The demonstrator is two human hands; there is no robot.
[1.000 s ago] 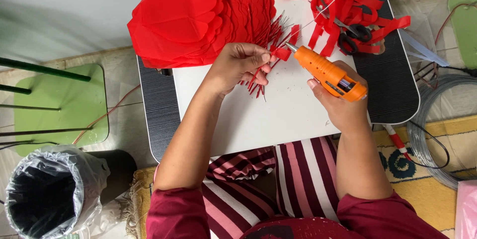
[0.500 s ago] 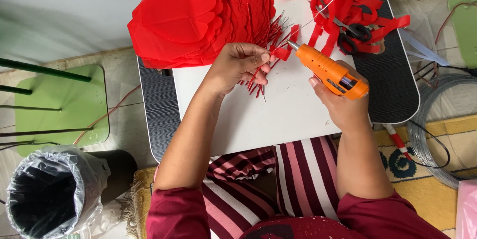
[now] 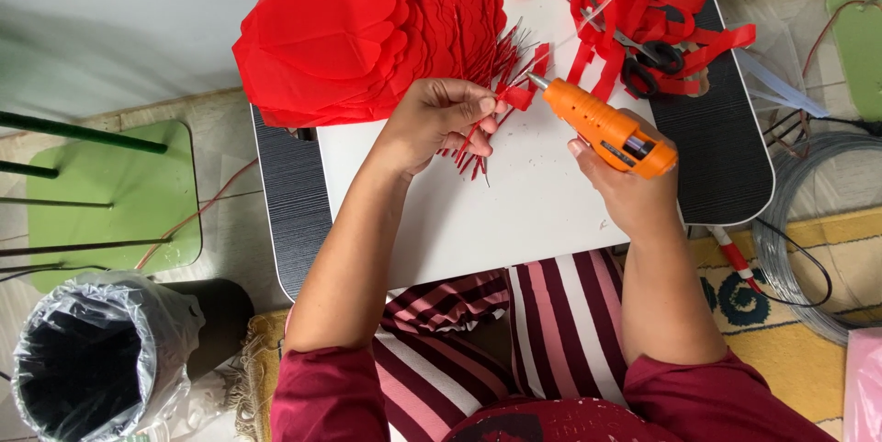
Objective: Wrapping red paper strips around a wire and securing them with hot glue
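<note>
Gluing in hand: right hand point(image 3: 634, 189) wrapped around an orange plastic hot-glue gun point(image 3: 602, 125), metal nozzle tip aimed left at a small folded red paper piece point(image 3: 516, 97). Left hand point(image 3: 439, 120) closed in a pinch on that red piece, thumb and fingers tight, other fingers curled over a loose bundle of thin red sticks point(image 3: 473, 143) lying under the hand. Nozzle sits just beside the piece; contact cannot be told. No glue bead visible.

Work lies on a white sheet board point(image 3: 514, 212) set over a black ribbed lap table point(image 3: 735, 157). Behind the left hand, a big stack of red scalloped paper discs point(image 3: 358, 28), fanned and overlapping, sticks poking out from its right edge, so a good many pieces look already cut and assembled. Upper right, a tangle of red paper strip offcuts point(image 3: 643, 19) with black-handled scissors point(image 3: 648, 56) on top, which suggests cutting is mostly done. Judged progress: mid-way, one piece under glue, loose sticks beside the hand not yet attached.

Around: green stool point(image 3: 110, 194) at left, bin lined with a clear bag point(image 3: 87, 368) lower left, coil of grey wire point(image 3: 808, 240) at right on a patterned rug point(image 3: 763, 295). Striped red-and-white fabric point(image 3: 514, 323) over the person's lap.
</note>
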